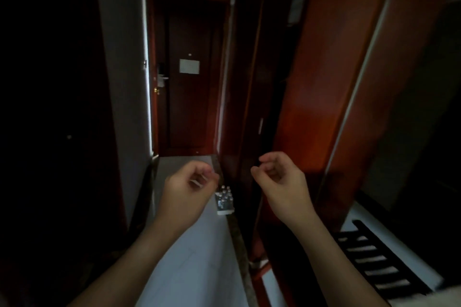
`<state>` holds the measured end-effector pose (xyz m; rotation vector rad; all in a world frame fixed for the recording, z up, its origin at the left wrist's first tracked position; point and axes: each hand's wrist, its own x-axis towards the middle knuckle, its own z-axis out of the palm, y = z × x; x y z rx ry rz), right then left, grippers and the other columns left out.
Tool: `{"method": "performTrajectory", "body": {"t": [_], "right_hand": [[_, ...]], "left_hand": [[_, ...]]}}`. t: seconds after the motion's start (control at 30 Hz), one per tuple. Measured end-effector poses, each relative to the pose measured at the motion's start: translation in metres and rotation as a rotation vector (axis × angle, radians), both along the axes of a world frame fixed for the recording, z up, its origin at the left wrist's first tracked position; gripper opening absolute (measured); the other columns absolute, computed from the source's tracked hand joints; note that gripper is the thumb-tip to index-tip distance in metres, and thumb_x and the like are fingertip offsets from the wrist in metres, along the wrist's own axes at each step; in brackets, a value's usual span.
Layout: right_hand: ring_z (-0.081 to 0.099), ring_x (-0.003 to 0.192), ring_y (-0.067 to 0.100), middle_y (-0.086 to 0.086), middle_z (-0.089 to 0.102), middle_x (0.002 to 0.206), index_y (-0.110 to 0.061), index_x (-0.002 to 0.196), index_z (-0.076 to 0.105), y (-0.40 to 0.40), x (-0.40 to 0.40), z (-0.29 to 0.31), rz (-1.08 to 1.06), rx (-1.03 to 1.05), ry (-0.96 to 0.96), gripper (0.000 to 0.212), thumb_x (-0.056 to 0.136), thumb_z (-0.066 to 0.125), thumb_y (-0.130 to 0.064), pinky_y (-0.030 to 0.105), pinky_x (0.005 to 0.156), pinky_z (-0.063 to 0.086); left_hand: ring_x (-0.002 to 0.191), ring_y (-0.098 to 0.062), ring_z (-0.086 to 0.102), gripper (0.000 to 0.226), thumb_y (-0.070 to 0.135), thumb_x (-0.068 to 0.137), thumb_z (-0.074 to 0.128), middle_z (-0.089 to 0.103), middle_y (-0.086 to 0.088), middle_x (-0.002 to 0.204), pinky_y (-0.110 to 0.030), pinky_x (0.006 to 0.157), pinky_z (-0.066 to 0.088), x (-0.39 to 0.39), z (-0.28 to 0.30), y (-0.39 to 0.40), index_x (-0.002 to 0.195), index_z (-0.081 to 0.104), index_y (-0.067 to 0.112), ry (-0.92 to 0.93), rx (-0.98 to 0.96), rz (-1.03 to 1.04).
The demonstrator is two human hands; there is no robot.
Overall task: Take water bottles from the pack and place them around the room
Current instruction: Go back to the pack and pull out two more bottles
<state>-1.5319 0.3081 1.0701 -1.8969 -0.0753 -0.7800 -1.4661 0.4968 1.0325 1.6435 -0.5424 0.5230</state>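
A pack of water bottles [224, 200] stands on the pale hallway floor, against the right-hand wall, with several white caps showing on top. My left hand [190, 185] hovers in the air just left of the pack, fingers loosely curled, holding nothing. My right hand [279, 177] is raised to the right of the pack at about the same height, fingers loosely curled and empty too. Neither hand touches the pack.
A narrow dim hallway leads to a dark wooden door [189, 97] with a handle and a white notice. Reddish wooden closet panels [319, 97] line the right side. A dark striped rack [376, 262] lies at the lower right. A grey wall [124, 82] stands on the left.
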Motion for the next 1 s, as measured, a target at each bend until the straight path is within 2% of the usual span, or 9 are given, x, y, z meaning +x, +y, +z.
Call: {"method": "performTrajectory", "body": {"t": [0.1,0.27,0.4,0.53,0.7,0.8,0.9,1.0], "right_hand": [[0.062,0.066,-0.003,-0.018,0.066,0.074,-0.030,0.092,0.064,0.006,0.048,-0.002,0.027,-0.014,0.010,0.014,0.085,0.073,-0.023,0.012,0.060,0.048],[0.062,0.067,-0.005,-0.021,0.066,0.072,-0.030,0.091,0.063,0.002,0.120,-0.006,0.012,0.007,0.034,0.016,0.086,0.073,-0.019,0.010,0.060,0.048],[0.062,0.066,-0.007,-0.022,0.067,0.075,-0.032,0.090,0.062,-0.008,0.176,-0.012,0.021,0.015,0.042,0.017,0.086,0.073,-0.019,0.008,0.058,0.047],[0.061,0.065,-0.007,-0.022,0.067,0.073,-0.030,0.088,0.063,-0.030,0.244,-0.026,0.028,0.053,0.054,0.018,0.087,0.073,-0.014,0.008,0.057,0.046],[0.062,0.066,-0.005,-0.017,0.069,0.076,-0.029,0.084,0.064,-0.066,0.356,-0.043,0.070,0.108,0.052,0.022,0.086,0.073,-0.010,0.011,0.061,0.049],[0.063,0.067,0.000,-0.004,0.070,0.079,-0.029,0.086,0.065,-0.088,0.430,-0.046,0.097,0.157,0.069,0.019,0.084,0.074,-0.012,0.017,0.063,0.053],[0.064,0.068,0.003,-0.004,0.070,0.077,-0.029,0.087,0.066,-0.106,0.503,-0.042,0.112,0.163,0.087,0.018,0.083,0.075,-0.015,0.023,0.064,0.054],[0.067,0.072,0.010,-0.002,0.072,0.080,-0.023,0.090,0.067,-0.114,0.569,-0.035,0.143,0.149,0.105,0.014,0.082,0.074,-0.015,0.029,0.068,0.055]], "left_hand": [[0.063,0.004,0.061,0.035,0.004,0.084,0.076,0.070,0.010,0.081,-0.005,0.061,0.046,0.049,-0.006,0.012,0.078,0.067,0.037,0.023,-0.024,0.020],[0.067,0.004,0.062,0.040,0.015,0.086,0.075,0.070,0.016,0.080,-0.006,0.061,0.047,0.117,-0.015,0.009,0.081,0.067,0.053,0.053,0.024,-0.029],[0.067,0.002,0.063,0.010,0.042,0.077,0.068,0.070,0.014,0.081,-0.008,0.061,0.048,0.171,-0.018,-0.002,0.083,0.068,0.049,0.080,-0.031,-0.029],[0.068,0.001,0.063,0.008,0.049,0.074,0.065,0.071,0.013,0.082,-0.011,0.062,0.050,0.237,-0.030,-0.021,0.082,0.068,0.049,0.086,-0.022,0.007],[0.066,0.001,0.062,0.006,0.044,0.075,0.067,0.070,0.012,0.076,-0.009,0.062,0.048,0.337,-0.039,-0.062,0.081,0.069,0.045,0.081,-0.011,0.029],[0.067,0.000,0.063,0.005,0.032,0.079,0.074,0.071,0.009,0.076,-0.013,0.065,0.050,0.403,-0.034,-0.086,0.080,0.071,0.035,0.106,0.005,0.048],[0.069,-0.013,0.066,0.024,0.000,0.084,0.076,0.073,-0.003,0.076,-0.025,0.067,0.053,0.467,-0.021,-0.102,0.081,0.071,0.023,0.130,0.023,0.106],[0.072,-0.024,0.069,0.018,-0.001,0.085,0.074,0.073,-0.008,0.080,-0.029,0.068,0.055,0.522,-0.004,-0.106,0.084,0.072,0.017,0.139,0.040,0.125]]}}
